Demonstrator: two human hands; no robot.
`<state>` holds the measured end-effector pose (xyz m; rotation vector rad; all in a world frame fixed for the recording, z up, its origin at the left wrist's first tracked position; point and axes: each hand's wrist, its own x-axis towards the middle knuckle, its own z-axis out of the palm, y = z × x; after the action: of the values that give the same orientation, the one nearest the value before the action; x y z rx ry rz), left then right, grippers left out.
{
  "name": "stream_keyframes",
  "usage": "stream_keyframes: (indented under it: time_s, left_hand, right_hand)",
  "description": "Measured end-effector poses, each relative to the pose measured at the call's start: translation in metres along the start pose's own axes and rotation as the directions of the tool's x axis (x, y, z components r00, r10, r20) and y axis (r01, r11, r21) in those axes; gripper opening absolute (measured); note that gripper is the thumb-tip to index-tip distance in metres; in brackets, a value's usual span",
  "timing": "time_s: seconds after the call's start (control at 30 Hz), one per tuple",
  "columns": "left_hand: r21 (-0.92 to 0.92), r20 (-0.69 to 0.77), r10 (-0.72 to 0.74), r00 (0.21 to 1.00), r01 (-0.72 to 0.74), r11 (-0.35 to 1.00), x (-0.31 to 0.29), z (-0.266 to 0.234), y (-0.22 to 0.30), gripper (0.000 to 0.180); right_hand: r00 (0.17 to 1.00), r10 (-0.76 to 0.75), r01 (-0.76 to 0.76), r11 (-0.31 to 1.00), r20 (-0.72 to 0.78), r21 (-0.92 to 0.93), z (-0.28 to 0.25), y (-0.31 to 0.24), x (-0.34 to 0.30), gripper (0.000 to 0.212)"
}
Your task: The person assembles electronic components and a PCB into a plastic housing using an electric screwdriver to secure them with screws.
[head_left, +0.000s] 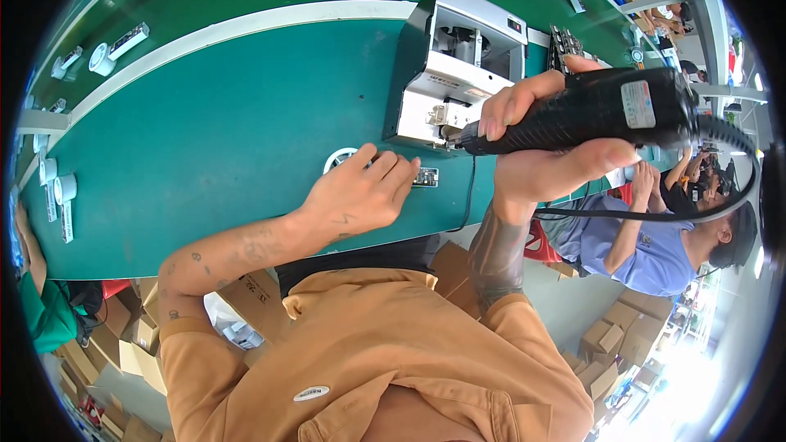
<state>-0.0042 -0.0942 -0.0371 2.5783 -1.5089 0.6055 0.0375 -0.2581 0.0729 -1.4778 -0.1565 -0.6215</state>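
My right hand (pixel 540 173) is wrapped round a black electric screwdriver (pixel 585 115), held nearly level with its cable trailing off to the right. The screwdriver's tip reaches the front of a grey and black screw feeder (pixel 454 82). On the green bench, my left hand (pixel 360 192) is closed over a white part with a round head (pixel 335 160). A small board-like end (pixel 427 177) of that part sticks out beyond my fingers. The middle of the part is hidden under the hand.
Similar white round-headed parts (pixel 102 59) lie at the far left and back of the green bench (pixel 229 115). A black cord (pixel 472 196) hangs over the near edge. Behind the feeder stand dark boards (pixel 563 45). A co-worker in a lilac shirt (pixel 655 254) is at the right.
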Motion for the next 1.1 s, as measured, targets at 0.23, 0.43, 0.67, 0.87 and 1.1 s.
stream_keyframes:
  time_s: [0.23,0.43,0.67,0.87,1.1]
  left_hand:
    - [-0.005,0.000,0.000,1.000,0.000,1.000,0.000,0.001,-0.001,0.036]
    - [0.007,-0.001,0.005,1.000,-0.005,1.000,0.001,0.003,-0.001,0.036]
    - [0.011,0.019,-0.009,1.000,0.009,1.000,-0.001,0.003,-0.002,0.036]
    - [0.004,0.023,0.002,1.000,-0.002,1.000,-0.002,0.004,-0.001,0.036]
    - [0.004,0.021,-0.005,1.000,0.005,1.000,-0.001,0.006,-0.002,0.036]
  right_hand:
    - [0.995,0.099,-0.095,0.988,-0.026,0.120,-0.014,-0.003,-0.010,0.099]
    - [0.985,-0.163,0.168,0.870,-0.051,0.463,-0.020,0.005,-0.002,0.103]
    - [0.996,-0.050,0.001,0.847,0.077,0.532,-0.024,-0.006,-0.007,0.102]
    - [0.996,-0.089,0.059,0.839,0.030,0.540,-0.032,0.001,-0.002,0.102]
    - [0.985,-0.158,0.173,0.863,-0.071,0.474,-0.029,-0.002,0.002,0.104]
